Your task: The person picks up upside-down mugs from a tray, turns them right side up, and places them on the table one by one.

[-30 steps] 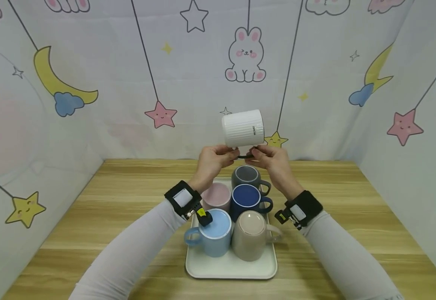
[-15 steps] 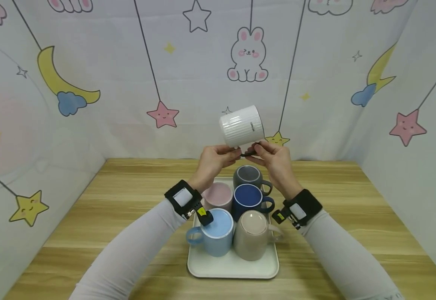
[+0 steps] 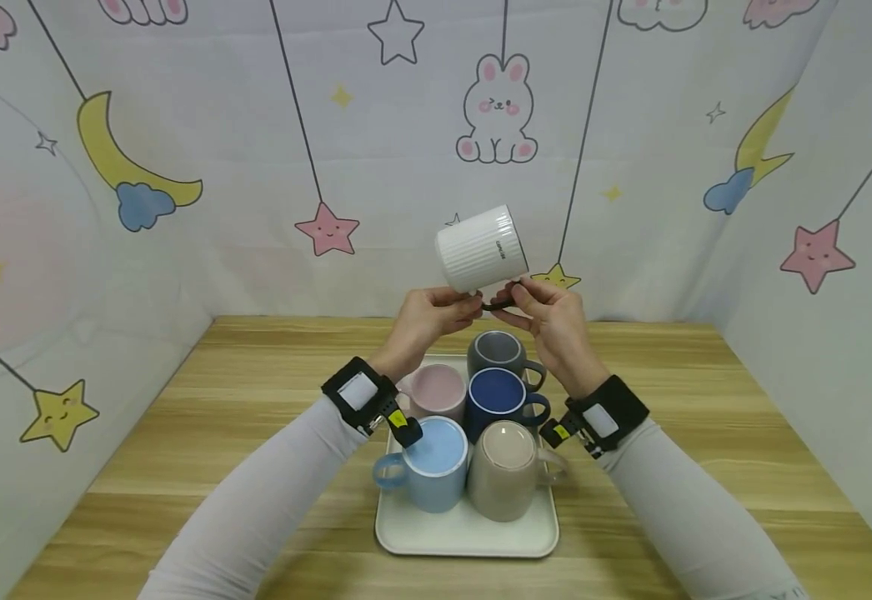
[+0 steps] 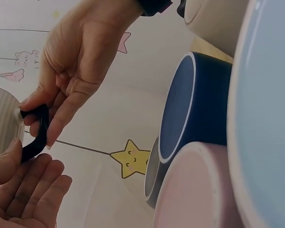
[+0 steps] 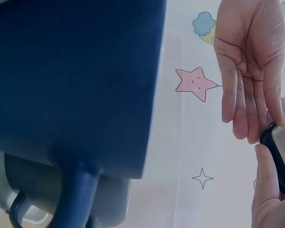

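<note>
Over the back end of the tray, a white ribbed mug [image 3: 481,250] with small dark lettering is lifted on its side and tilted, its black handle [image 3: 498,306] pointing down. My left hand [image 3: 423,323] pinches the handle end near the mug's left side between thumb and fingers. At the handle's other end, my right hand [image 3: 558,329] pinches with thumb and fingertips. The left wrist view shows both thumbs on the curved handle [image 4: 42,130]. Behind the dark blue mug [image 5: 76,80] in the right wrist view, both hands meet at the handle.
On the white tray [image 3: 466,542] stand mugs with bases up: light blue [image 3: 436,471], beige [image 3: 502,483], dark blue [image 3: 496,396], pink [image 3: 438,390] and grey [image 3: 498,350]. The tray lies on a wooden table [image 3: 271,392]. A patterned curtain [image 3: 256,167] hangs behind and at the sides.
The white mug has tilted further, its right end rising and its whole body shifting slightly up. My right hand has risen a little with the handle; the left has hardly moved.
</note>
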A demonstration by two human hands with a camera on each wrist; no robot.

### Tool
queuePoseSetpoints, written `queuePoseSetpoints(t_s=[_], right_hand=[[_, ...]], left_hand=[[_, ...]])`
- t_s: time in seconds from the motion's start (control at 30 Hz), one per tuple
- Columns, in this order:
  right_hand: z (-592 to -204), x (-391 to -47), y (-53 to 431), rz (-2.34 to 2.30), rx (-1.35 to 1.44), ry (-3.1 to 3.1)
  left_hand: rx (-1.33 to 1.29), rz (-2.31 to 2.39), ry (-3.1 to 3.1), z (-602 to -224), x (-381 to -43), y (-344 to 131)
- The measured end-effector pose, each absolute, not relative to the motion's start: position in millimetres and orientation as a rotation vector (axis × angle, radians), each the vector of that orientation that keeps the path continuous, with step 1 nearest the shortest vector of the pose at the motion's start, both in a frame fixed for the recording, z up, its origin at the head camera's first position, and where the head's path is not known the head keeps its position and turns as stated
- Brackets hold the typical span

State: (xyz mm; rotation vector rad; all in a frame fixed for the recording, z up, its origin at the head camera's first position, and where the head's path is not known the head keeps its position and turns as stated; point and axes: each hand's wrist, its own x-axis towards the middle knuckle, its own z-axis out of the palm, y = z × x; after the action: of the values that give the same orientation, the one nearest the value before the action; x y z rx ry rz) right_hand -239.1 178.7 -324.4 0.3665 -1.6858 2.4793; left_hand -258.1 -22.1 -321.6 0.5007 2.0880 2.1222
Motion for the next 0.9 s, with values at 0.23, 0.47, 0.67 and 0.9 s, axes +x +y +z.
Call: queuePoseSetpoints(t_s=[0.23, 0.47, 0.67, 0.9], right_hand=[[-322.7, -237.3, 178.2, 2.479, 0.337, -1.698], [-321.9, -236.0, 178.3, 2.457, 0.337, -1.712], [-323.0, -237.1, 179.6, 2.441, 0.355, -1.704], [-324.6, -239.3, 181.8, 2.451, 0.374, -1.665]], left_hand=[[0.534, 2.087, 2.05, -321.4, -259.5, -27.5], [0.542, 2.056, 2.087, -322.9, -259.9, -38.2], [0.542, 2.056, 2.092, -319.8, -259.8, -48.6], [0.54, 2.059, 2.121, -315.9, -263.9, -61.9]])
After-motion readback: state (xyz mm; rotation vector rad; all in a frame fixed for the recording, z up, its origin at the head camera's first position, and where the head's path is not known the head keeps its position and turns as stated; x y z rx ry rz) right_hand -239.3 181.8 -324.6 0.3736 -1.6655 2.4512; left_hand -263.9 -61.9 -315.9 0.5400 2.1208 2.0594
